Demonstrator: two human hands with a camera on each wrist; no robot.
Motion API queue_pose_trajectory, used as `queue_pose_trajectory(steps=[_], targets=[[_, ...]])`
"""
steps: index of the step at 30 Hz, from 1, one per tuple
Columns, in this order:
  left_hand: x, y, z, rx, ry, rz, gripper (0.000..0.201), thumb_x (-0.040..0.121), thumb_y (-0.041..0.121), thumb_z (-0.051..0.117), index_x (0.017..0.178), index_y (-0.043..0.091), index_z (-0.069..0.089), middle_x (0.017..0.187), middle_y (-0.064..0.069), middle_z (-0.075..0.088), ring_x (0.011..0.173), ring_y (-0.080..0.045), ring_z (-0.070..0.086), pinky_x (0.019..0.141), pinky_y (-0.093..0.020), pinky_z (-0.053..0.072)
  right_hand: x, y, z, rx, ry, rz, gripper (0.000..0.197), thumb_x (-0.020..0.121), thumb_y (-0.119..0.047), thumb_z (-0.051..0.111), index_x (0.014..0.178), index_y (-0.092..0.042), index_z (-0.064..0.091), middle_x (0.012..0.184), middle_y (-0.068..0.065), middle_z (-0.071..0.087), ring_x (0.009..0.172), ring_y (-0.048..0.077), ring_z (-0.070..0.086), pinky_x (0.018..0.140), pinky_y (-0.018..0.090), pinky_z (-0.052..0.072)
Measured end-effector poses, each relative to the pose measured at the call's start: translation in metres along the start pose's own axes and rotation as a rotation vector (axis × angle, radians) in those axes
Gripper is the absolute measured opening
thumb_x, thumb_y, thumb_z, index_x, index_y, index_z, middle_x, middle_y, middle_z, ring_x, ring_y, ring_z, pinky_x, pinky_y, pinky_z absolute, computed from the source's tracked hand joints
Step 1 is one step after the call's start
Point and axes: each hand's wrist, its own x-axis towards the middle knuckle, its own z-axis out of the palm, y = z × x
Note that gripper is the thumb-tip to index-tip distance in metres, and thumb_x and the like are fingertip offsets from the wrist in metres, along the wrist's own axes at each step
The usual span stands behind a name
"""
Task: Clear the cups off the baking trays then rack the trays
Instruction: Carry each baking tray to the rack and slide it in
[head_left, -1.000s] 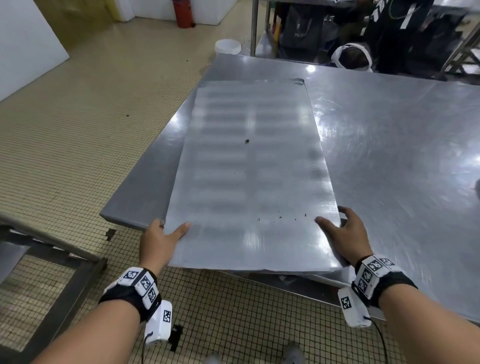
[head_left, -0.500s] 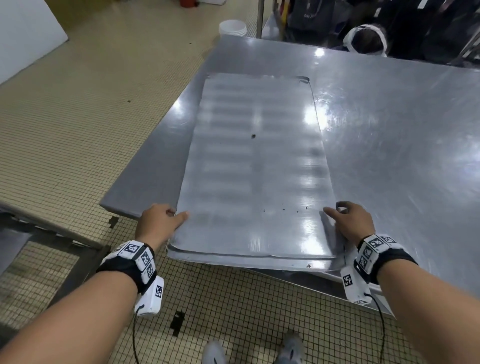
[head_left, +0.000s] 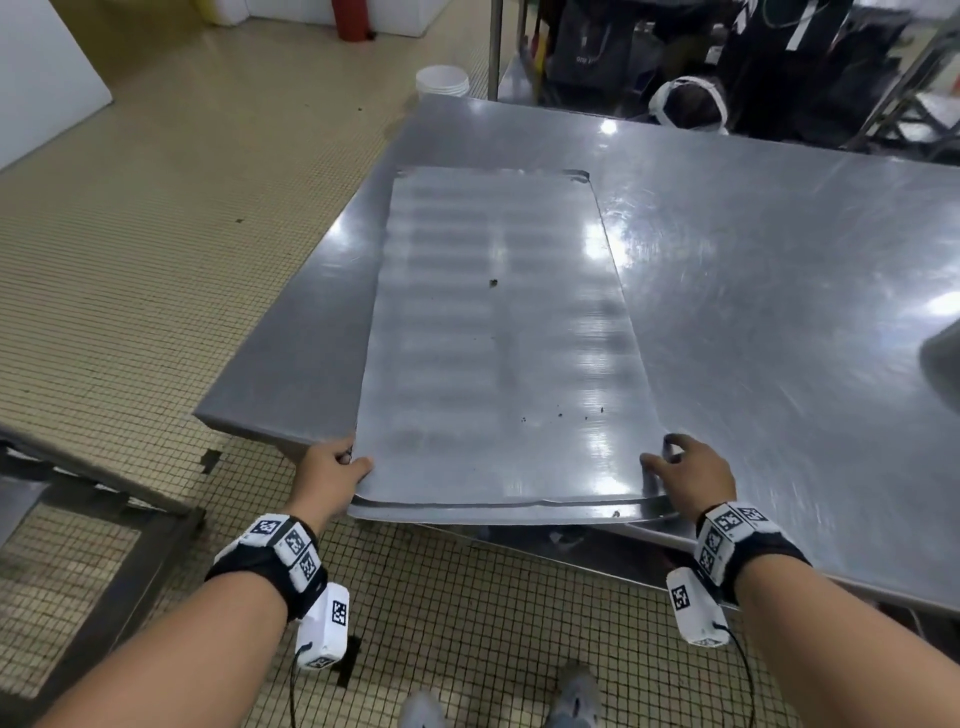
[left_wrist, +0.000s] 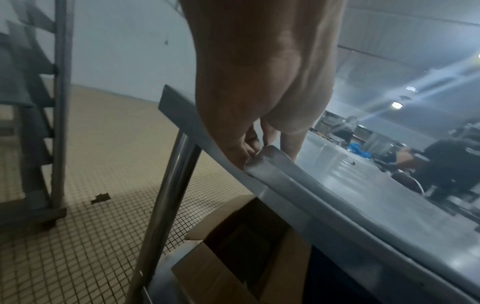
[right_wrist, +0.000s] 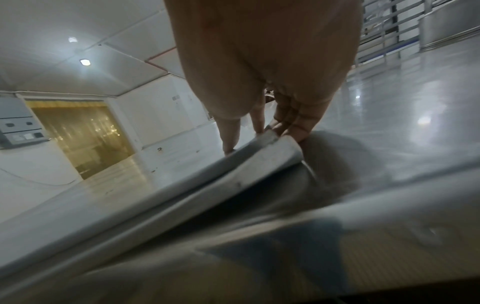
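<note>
A flat grey baking tray (head_left: 498, 364) lies lengthwise on the steel table (head_left: 779, 312), its near end hanging over the table's front edge. A second tray edge (head_left: 509, 512) shows just under it. No cups are on it, only a few dark crumbs. My left hand (head_left: 332, 470) grips the tray's near left corner (left_wrist: 262, 156), thumb on top and fingers beneath. My right hand (head_left: 685, 475) grips the near right corner (right_wrist: 280, 142) the same way, thumb on the tray surface.
A metal rack frame (head_left: 104, 519) stands low at the left on the tiled floor. A cardboard box (left_wrist: 233, 246) sits under the table beside its leg (left_wrist: 168, 205). White buckets (head_left: 441, 80) and dark bags stand beyond the far edge.
The tray's near end has come down and the tray has slid a little away from me onto the one under it. Both hands keep their grip on the corners.
</note>
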Motion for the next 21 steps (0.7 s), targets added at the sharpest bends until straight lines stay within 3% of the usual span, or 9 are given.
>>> queue_pose_trajectory(steps=[3, 7, 10, 12, 14, 16, 19, 21], targets=[[-0.002, 0.003, 0.011, -0.053, -0.061, -0.009, 0.033, 0.094, 0.008, 0.067, 0.126, 0.014, 0.068, 0.104, 0.006, 0.070, 0.107, -0.022, 0.065, 0.094, -0.031, 0.050, -0.006, 0.019, -0.008, 0.009, 0.015, 0.035, 0.053, 0.088, -0.043, 0.072, 0.134, -0.020, 0.060, 0.121, 0.009, 0.071, 0.107, 0.029, 0.065, 0.094, 0.042, 0.052], [-0.006, 0.008, 0.023, 0.005, -0.118, 0.010, 0.037, 0.094, 0.017, 0.068, 0.131, 0.021, 0.065, 0.115, 0.006, 0.069, 0.114, -0.024, 0.064, 0.101, -0.041, 0.051, -0.016, 0.039, -0.017, 0.020, 0.019, 0.079, 0.049, 0.085, -0.037, 0.074, 0.129, -0.019, 0.063, 0.117, 0.008, 0.072, 0.102, 0.027, 0.066, 0.092, 0.041, 0.052], [-0.009, 0.017, 0.026, 0.083, -0.157, 0.032, 0.040, 0.094, 0.017, 0.067, 0.134, 0.019, 0.062, 0.117, 0.003, 0.067, 0.111, -0.024, 0.063, 0.101, -0.041, 0.050, -0.027, 0.053, -0.022, 0.044, 0.031, 0.101, 0.048, 0.083, -0.034, 0.075, 0.127, -0.018, 0.064, 0.113, 0.008, 0.073, 0.096, 0.026, 0.066, 0.087, 0.038, 0.053], [-0.011, 0.024, 0.026, 0.217, -0.227, 0.074, 0.044, 0.092, 0.031, 0.069, 0.133, 0.019, 0.061, 0.124, -0.001, 0.067, 0.112, -0.024, 0.063, 0.102, -0.044, 0.051, -0.037, 0.060, -0.025, 0.040, 0.050, 0.095, 0.051, 0.083, -0.030, 0.074, 0.130, -0.016, 0.062, 0.117, 0.011, 0.070, 0.097, 0.027, 0.063, 0.084, 0.037, 0.050], [-0.016, 0.031, 0.029, 0.439, -0.263, 0.112, 0.072, 0.084, 0.059, 0.065, 0.144, 0.020, 0.051, 0.142, -0.006, 0.054, 0.126, -0.027, 0.054, 0.108, -0.048, 0.046, -0.050, 0.062, -0.022, 0.001, 0.109, 0.034, 0.054, 0.087, -0.033, 0.070, 0.137, -0.016, 0.057, 0.128, 0.015, 0.061, 0.106, 0.029, 0.060, 0.088, 0.039, 0.048], [-0.031, 0.038, 0.037, 0.605, -0.204, 0.227, 0.089, 0.080, 0.074, 0.062, 0.151, 0.024, 0.040, 0.151, -0.006, 0.039, 0.139, -0.028, 0.038, 0.113, -0.050, 0.039, -0.068, 0.057, -0.014, -0.030, 0.182, -0.103, 0.058, 0.089, -0.050, 0.067, 0.137, -0.020, 0.057, 0.132, 0.009, 0.057, 0.117, 0.025, 0.055, 0.098, 0.043, 0.047], [-0.063, 0.043, 0.051, 0.693, -0.227, 0.471, 0.104, 0.064, 0.086, 0.063, 0.149, 0.034, 0.033, 0.146, 0.005, 0.047, 0.136, -0.020, 0.041, 0.113, -0.052, 0.035, -0.097, 0.049, 0.003, -0.153, 0.040, -0.333, 0.077, 0.074, -0.072, 0.070, 0.135, -0.027, 0.057, 0.117, -0.007, 0.063, 0.108, 0.013, 0.054, 0.099, 0.038, 0.046], [-0.070, 0.034, 0.057, 0.697, -0.261, 0.472, 0.113, 0.062, 0.084, 0.068, 0.153, 0.040, 0.018, 0.141, 0.006, 0.054, 0.128, -0.020, 0.050, 0.111, -0.052, 0.037, -0.107, 0.046, 0.009, -0.184, 0.018, -0.361, 0.081, 0.070, -0.072, 0.073, 0.136, -0.028, 0.057, 0.110, -0.010, 0.065, 0.103, 0.011, 0.055, 0.097, 0.037, 0.047]])
